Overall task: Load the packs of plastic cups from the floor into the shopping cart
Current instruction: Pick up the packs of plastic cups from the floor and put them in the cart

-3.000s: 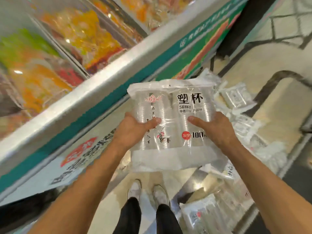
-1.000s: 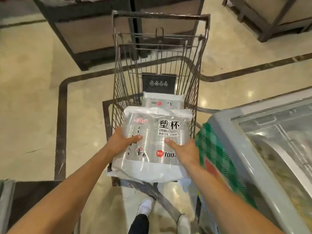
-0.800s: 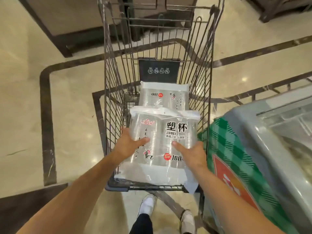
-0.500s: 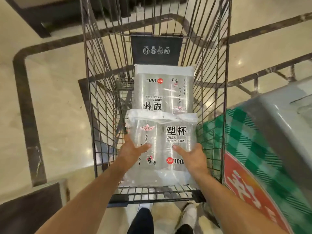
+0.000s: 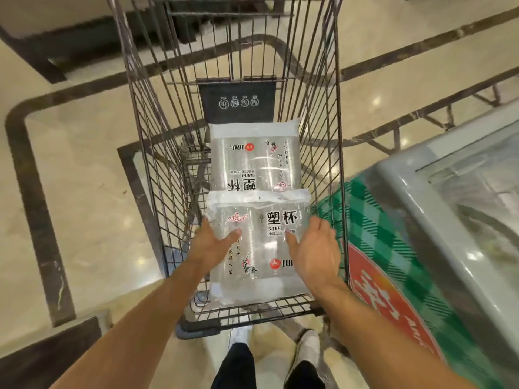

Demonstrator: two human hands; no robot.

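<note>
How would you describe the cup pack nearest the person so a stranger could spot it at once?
Find the wire shopping cart beside the freezer. Inside are two clear packs of cups, one beyond the other. The near pack sits between the left hand and right hand, its black characters upright, while print on the far pack reads upside down.

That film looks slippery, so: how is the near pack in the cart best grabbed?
Take the near pack by its two long sides, one hand each, reaching down from above at the cart's near end. It lies flat with two cup stacks side by side, so the sides are rounded and likely firm; the end flaps are loose film.
</note>
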